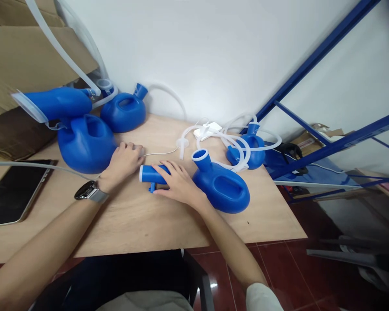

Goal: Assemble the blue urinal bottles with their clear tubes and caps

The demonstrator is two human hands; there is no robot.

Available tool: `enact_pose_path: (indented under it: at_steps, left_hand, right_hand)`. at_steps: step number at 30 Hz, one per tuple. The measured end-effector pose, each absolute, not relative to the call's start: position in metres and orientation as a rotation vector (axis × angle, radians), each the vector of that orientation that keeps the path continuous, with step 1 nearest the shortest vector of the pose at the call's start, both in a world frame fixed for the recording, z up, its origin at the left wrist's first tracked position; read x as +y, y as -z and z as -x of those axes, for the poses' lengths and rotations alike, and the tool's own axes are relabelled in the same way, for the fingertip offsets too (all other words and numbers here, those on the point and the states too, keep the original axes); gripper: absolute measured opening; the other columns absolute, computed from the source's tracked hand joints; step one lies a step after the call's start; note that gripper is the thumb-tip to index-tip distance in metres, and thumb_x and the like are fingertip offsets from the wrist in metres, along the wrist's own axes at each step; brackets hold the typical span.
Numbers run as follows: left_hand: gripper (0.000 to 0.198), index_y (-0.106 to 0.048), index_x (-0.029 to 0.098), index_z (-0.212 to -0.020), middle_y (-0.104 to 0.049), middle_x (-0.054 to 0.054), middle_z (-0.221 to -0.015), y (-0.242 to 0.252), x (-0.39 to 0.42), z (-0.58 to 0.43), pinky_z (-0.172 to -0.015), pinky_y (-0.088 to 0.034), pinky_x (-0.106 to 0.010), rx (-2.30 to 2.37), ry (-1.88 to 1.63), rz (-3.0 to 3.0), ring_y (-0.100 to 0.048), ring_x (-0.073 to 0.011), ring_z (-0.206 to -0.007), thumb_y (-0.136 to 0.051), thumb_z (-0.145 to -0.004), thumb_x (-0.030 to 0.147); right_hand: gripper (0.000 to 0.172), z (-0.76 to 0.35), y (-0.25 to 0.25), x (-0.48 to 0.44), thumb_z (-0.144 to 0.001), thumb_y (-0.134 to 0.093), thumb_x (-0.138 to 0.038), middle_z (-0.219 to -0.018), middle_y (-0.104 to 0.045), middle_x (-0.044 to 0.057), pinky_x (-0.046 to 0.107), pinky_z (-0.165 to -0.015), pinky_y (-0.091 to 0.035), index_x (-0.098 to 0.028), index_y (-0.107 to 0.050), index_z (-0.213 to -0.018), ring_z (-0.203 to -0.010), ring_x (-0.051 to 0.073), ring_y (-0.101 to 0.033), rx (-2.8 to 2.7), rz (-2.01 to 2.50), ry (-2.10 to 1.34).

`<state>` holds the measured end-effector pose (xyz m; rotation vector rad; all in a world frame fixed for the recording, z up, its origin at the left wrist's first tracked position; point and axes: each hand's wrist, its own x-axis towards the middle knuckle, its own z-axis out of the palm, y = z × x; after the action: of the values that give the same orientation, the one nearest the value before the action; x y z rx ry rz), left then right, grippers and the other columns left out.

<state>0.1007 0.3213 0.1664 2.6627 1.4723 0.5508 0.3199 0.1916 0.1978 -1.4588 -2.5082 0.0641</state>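
Observation:
On the wooden table (132, 220) my right hand (178, 183) lies curled over a short blue tube with a white rim (151, 174), holding it down. My left hand (125, 160), a watch on its wrist, rests with fingers bent beside a large blue plastic jug (84, 144); what its fingers hold is hidden. A thin white cable (162, 152) runs from it towards the back. Just right of my right hand lies another blue jug with a white-rimmed spout (220, 183).
Two more blue jugs (125, 110) (249, 149) sit at the back with tangled clear tubing (220, 134). A tablet (13, 190) lies at the left. Cardboard boxes (22, 60) stand at the back left. A blue metal rack frame (327, 142) stands right of the table.

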Motion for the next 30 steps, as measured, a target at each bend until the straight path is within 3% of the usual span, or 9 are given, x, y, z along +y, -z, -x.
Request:
enact_pose_path:
  at_steps: [3,11,15,18,21,23,25,27,30]
  left_hand:
    - [0.053,-0.066,0.008,-0.139,-0.06,-0.029,-0.126,-0.169,0.322,-0.099,-0.1,-0.048,-0.054,1.539,-0.424,-2.727,-0.059,-0.0431,-0.113,-0.041,-0.105,0.041]
    - [0.048,-0.068,0.023,-0.134,-0.053,-0.016,-0.136,-0.171,0.324,-0.098,-0.112,-0.05,-0.048,1.376,-1.24,-2.313,-0.059,-0.0329,-0.124,-0.06,-0.097,0.052]
    - [0.049,-0.067,0.019,-0.134,-0.053,-0.015,-0.138,-0.173,0.321,-0.102,-0.12,-0.047,-0.049,1.342,-1.584,-2.162,-0.054,-0.0327,-0.135,-0.065,-0.094,0.046]
    - [0.054,-0.062,0.014,-0.142,-0.051,-0.015,-0.142,-0.179,0.311,-0.104,-0.117,-0.049,-0.049,1.271,-1.717,-2.117,-0.053,-0.0336,-0.139,-0.065,-0.098,0.047]
    - [0.051,-0.056,0.024,-0.146,-0.048,-0.014,-0.154,-0.187,0.297,-0.106,-0.116,-0.05,-0.051,1.245,-1.799,-2.136,-0.048,-0.0327,-0.149,-0.062,-0.102,0.048]
    - [0.049,-0.056,0.027,-0.146,-0.056,-0.014,-0.148,-0.192,0.288,-0.108,-0.105,-0.057,-0.048,1.137,-1.801,-2.132,-0.057,-0.0311,-0.139,-0.06,-0.102,0.049]
    - [0.051,-0.058,0.023,-0.146,-0.067,-0.013,-0.129,-0.195,0.283,-0.11,-0.089,-0.061,-0.042,0.966,-1.639,-2.125,-0.069,-0.0269,-0.112,-0.056,-0.103,0.051]
    - [0.05,-0.066,0.018,-0.139,-0.071,-0.01,-0.111,-0.197,0.281,-0.111,-0.077,-0.058,-0.035,0.836,-1.447,-2.144,-0.069,-0.0219,-0.092,-0.055,-0.102,0.051]
    - [0.043,-0.077,0.016,-0.12,-0.07,-0.01,-0.104,-0.199,0.28,-0.112,-0.075,-0.055,-0.033,0.783,-1.316,-2.202,-0.065,-0.0212,-0.091,-0.057,-0.1,0.048]
  right_hand:
    - [0.082,-0.324,-0.185,0.2,-0.095,-0.078,-0.056,-0.155,-0.058,0.014,0.055,-0.115,-0.05,-0.024,-0.049,-0.165,-0.137,0.035,-0.06,-2.306,1.482,-0.211]
    - [0.071,-0.329,-0.174,0.205,-0.084,-0.082,-0.057,-0.143,-0.069,0.01,0.047,-0.116,-0.053,-0.022,-0.063,-0.142,-0.131,0.028,-0.067,-1.596,1.378,-0.585]
    - [0.068,-0.326,-0.169,0.207,-0.082,-0.078,-0.063,-0.136,-0.071,0.011,0.044,-0.11,-0.058,-0.021,-0.064,-0.133,-0.124,0.027,-0.07,-1.322,1.332,-0.779]
    - [0.067,-0.323,-0.167,0.206,-0.081,-0.08,-0.06,-0.134,-0.071,0.01,0.042,-0.108,-0.059,-0.021,-0.063,-0.132,-0.121,0.026,-0.07,-1.296,1.293,-0.762]
    - [0.062,-0.321,-0.167,0.201,-0.082,-0.085,-0.051,-0.132,-0.072,0.008,0.042,-0.11,-0.057,-0.022,-0.064,-0.133,-0.12,0.025,-0.07,-1.451,1.292,-0.518]
    - [0.059,-0.319,-0.168,0.197,-0.084,-0.086,-0.047,-0.131,-0.072,0.007,0.041,-0.111,-0.056,-0.023,-0.065,-0.133,-0.121,0.023,-0.069,-1.566,1.257,-0.329]
    - [0.058,-0.318,-0.169,0.194,-0.085,-0.086,-0.045,-0.132,-0.072,0.008,0.039,-0.11,-0.056,-0.022,-0.064,-0.134,-0.122,0.022,-0.07,-1.64,1.195,-0.223]
    - [0.058,-0.316,-0.169,0.191,-0.087,-0.085,-0.048,-0.132,-0.072,0.01,0.038,-0.11,-0.057,-0.021,-0.063,-0.134,-0.122,0.022,-0.07,-1.686,1.151,-0.169]
    - [0.056,-0.315,-0.166,0.191,-0.09,-0.081,-0.052,-0.13,-0.073,0.011,0.04,-0.108,-0.059,-0.021,-0.064,-0.133,-0.119,0.023,-0.072,-1.712,1.113,-0.069]
